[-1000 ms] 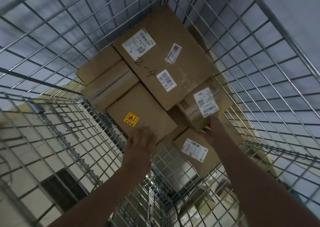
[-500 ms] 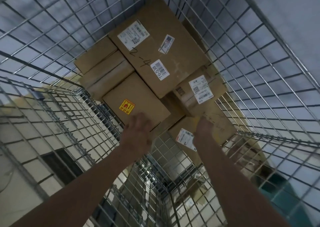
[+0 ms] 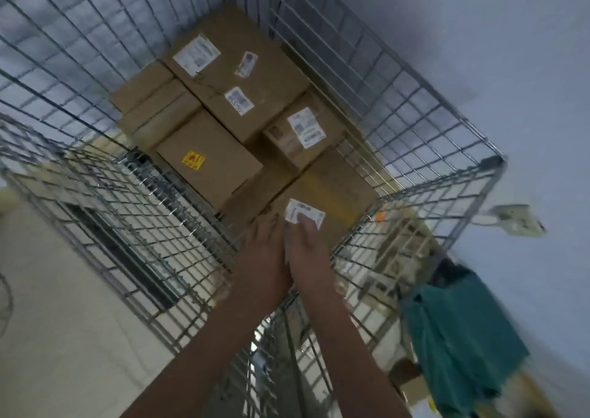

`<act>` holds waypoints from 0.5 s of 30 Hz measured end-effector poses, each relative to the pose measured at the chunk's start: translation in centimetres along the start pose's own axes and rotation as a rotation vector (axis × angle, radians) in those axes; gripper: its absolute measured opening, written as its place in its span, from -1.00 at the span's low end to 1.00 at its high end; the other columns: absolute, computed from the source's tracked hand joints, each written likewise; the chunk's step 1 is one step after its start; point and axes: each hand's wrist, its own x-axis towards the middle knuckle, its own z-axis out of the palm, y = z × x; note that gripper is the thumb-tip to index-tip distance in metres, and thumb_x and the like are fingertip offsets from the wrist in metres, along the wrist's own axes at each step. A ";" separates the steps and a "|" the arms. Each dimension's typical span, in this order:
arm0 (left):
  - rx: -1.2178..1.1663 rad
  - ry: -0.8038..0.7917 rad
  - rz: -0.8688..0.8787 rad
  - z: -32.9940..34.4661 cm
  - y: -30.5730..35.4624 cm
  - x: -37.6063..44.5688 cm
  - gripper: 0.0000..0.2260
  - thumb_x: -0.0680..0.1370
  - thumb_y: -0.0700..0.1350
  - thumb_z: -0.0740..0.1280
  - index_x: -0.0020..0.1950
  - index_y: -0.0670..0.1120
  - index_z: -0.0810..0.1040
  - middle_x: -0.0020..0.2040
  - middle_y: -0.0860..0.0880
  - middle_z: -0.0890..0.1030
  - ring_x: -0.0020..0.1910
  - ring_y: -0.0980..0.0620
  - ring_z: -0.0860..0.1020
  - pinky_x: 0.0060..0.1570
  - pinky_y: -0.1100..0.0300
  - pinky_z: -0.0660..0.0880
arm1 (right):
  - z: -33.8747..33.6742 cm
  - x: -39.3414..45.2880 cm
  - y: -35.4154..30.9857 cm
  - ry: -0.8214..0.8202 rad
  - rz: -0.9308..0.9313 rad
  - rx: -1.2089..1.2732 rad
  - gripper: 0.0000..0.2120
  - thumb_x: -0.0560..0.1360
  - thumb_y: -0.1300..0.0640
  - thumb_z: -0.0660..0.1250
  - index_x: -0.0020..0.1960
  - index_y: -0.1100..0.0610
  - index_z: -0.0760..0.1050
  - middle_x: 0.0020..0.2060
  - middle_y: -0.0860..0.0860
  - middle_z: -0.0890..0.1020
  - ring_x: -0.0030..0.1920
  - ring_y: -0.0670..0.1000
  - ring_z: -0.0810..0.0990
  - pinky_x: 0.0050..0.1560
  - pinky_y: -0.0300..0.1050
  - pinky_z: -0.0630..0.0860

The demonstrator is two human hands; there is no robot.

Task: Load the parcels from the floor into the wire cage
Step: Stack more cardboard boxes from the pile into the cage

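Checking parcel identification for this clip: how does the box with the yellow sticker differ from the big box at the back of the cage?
The yellow-sticker box carries one small yellow label; the big box carries three white ones. The yellow-sticker box looks smaller and lies nearer the hands. Both are plain brown cardboard, lying flat inside the wire cage.

Both forearms bare to the frame edge — no sleeves, gloves or jewellery on the hands (image 3: pixel 284 251).

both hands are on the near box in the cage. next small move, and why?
Probably let go and draw both hands back out. The near box with the white label already lies inside the wire cage beside the box with the yellow sticker, and the left hand and right hand lie side by side at its near edge. Blur hides the grip.
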 end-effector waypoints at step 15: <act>0.262 0.040 0.589 6.2 13.4 -19.4 -0.44 0.60 0.09 0.22 0.55 -0.14 0.38 0.55 -0.16 0.35 0.58 -0.23 0.25 0.55 -0.18 0.21 | -12.5 -21.3 15.2 0.389 -0.196 0.152 -0.58 0.65 0.01 0.08 0.46 -0.08 0.47 0.33 -0.27 0.55 0.33 -0.32 0.48 0.39 -0.30 0.40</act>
